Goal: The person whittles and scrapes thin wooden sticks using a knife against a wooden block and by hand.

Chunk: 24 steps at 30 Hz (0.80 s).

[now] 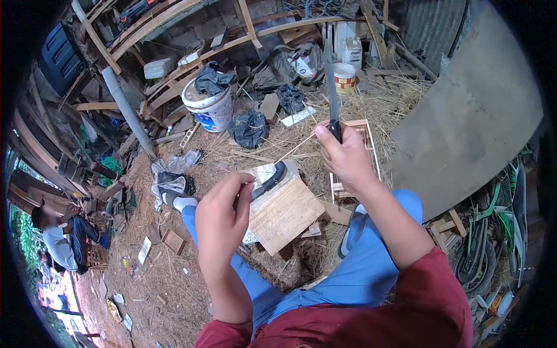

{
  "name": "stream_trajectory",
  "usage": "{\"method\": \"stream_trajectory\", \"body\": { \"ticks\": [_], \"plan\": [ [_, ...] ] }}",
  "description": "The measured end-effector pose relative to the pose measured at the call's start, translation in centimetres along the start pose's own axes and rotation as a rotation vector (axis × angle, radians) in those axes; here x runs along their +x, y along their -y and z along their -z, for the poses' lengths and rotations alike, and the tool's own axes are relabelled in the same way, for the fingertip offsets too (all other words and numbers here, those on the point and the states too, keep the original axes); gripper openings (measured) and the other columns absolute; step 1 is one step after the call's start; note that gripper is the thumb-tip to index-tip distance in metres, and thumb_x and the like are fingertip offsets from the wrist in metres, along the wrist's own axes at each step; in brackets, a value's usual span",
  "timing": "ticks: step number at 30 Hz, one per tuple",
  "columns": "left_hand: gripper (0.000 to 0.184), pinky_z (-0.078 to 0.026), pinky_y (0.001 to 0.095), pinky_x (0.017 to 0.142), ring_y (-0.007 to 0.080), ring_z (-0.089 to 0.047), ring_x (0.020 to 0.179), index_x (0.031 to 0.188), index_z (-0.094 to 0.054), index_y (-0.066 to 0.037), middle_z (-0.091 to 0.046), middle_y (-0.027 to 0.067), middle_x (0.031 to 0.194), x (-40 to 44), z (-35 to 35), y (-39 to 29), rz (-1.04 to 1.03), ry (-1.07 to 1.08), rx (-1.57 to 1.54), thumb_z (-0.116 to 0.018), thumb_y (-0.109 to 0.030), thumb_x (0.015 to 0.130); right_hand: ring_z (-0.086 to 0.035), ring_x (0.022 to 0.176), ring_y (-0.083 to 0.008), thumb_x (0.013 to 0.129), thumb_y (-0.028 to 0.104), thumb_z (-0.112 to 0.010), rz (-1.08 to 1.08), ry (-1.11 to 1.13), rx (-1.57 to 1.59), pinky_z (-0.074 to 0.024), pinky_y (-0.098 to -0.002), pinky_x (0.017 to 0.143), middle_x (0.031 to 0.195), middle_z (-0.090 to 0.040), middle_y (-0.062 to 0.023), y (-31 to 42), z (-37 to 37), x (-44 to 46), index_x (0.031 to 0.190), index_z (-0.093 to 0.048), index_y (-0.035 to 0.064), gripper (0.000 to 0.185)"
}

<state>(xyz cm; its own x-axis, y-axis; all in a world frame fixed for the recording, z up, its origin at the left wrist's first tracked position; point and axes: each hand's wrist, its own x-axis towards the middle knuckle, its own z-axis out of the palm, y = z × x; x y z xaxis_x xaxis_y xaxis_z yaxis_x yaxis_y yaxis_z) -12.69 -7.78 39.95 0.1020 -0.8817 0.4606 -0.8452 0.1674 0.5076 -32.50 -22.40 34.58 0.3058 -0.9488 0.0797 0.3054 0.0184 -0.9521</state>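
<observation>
Lower left, the straw-strewn ground (156, 290) leaves room; near the wooden board's (287, 214) edge, the left hand (223, 209) pinches a thin strip (296, 146) reaching the right hand (348, 159), clenched around a knife (332, 87).

The board (287, 216) is grainy wood, the blade (332, 87) smooth metal.

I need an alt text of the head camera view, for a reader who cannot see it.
A person's right hand holds a knife upright; a thin pale strip stretches between it and the left hand. Below is a wooden board, above straw-strewn ground. Another person sits at the picture's far left.
</observation>
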Motion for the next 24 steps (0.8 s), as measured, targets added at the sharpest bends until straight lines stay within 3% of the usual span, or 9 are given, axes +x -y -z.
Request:
{"method": "stream_trajectory", "body": {
  "ticks": [6,9,11,12,14,17,24],
  "plan": [
    [0.006,-0.045,0.0317,0.057,0.0203,-0.06,0.061,0.099,-0.064,0.0,-0.066,0.0128,0.079,-0.1,-1.1,0.1,0.138,-0.074,-0.149,-0.065,-0.004,0.094,-0.03,0.042,-0.0021,0.107,0.025,-0.056,-0.028,0.052,0.056,-0.0213,-0.0236,0.04,0.056,-0.036,0.0088,0.3,-0.3,-0.2,0.106,-0.056,0.0062,0.019],
    [0.004,-0.043,0.0277,0.056,0.0125,-0.057,0.062,0.098,-0.064,0.001,-0.065,0.0089,0.076,-0.2,-1.5,0.0,0.177,-0.112,-0.207,-0.063,-0.002,0.096,-0.03,0.042,-0.002,0.107,0.027,-0.055,-0.002,0.059,0.126,-0.0214,-0.0234,0.04,0.056,-0.037,0.0087,-0.3,-0.6,-0.4,0.105,-0.057,0.0053,0.022],
    [0.005,-0.043,0.024,0.057,0.0074,-0.055,0.064,0.1,-0.063,0.002,-0.064,0.0033,0.075,-0.1,-1.8,-0.8,0.269,-0.112,-0.453,-0.061,-0.003,0.098,-0.03,0.043,-0.0019,0.106,0.027,-0.058,0.098,0.088,-0.035,-0.0217,-0.0232,0.04,0.056,-0.036,0.009,-1.0,-0.6,-0.4,0.104,-0.058,0.0046,0.022],
    [0.005,-0.043,0.024,0.057,0.0074,-0.055,0.064,0.1,-0.063,0.002,-0.064,0.0033,0.075,-0.2,-1.9,-1.1,0.268,-0.11,-0.454,-0.061,-0.003,0.098,-0.03,0.043,-0.0019,0.106,0.027,-0.058,0.098,0.086,-0.035,-0.0217,-0.0232,0.04,0.056,-0.036,0.009,-0.8,-0.6,-0.5,0.104,-0.058,0.0046,0.022],
    [0.006,-0.044,0.0227,0.063,0.0061,-0.055,0.069,0.102,-0.061,0.001,-0.061,0.0003,0.079,-0.5,-2.1,-1.7,0.318,-0.023,-0.65,-0.058,-0.004,0.101,-0.039,0.058,0.0001,0.1,0.025,-0.068,0.024,0.092,0.094,-0.0296,-0.0216,0.05,0.069,-0.048,0.01,-0.2,-0.7,-1.0,0.101,-0.063,0.0061,0.02],
    [0.005,-0.042,0.0217,0.059,0.0052,-0.055,0.067,0.102,-0.061,0.0,-0.061,0.0001,0.075,-0.9,-2.7,-2.4,0.354,0.017,-0.727,-0.058,-0.004,0.101,-0.043,0.065,-0.0004,0.098,0.022,-0.071,-0.058,0.154,0.167,-0.0337,-0.0215,0.057,0.073,-0.052,0.0091,1.0,-0.7,-1.9,0.099,-0.066,0.0057,0.017],
    [0.005,-0.044,0.0217,0.061,0.0056,-0.057,0.068,0.103,-0.06,0.002,-0.061,0.0004,0.074,-0.8,-3.8,-3.0,0.4,0.079,-0.798,-0.058,-0.002,0.1,-0.051,0.073,-0.0032,0.096,0.018,-0.073,0.13,0.092,0.085,-0.0417,-0.0225,0.065,0.08,-0.062,0.0052,0.3,-1.6,-1.5,0.097,-0.07,0.0032,0.016]
  ]
}}
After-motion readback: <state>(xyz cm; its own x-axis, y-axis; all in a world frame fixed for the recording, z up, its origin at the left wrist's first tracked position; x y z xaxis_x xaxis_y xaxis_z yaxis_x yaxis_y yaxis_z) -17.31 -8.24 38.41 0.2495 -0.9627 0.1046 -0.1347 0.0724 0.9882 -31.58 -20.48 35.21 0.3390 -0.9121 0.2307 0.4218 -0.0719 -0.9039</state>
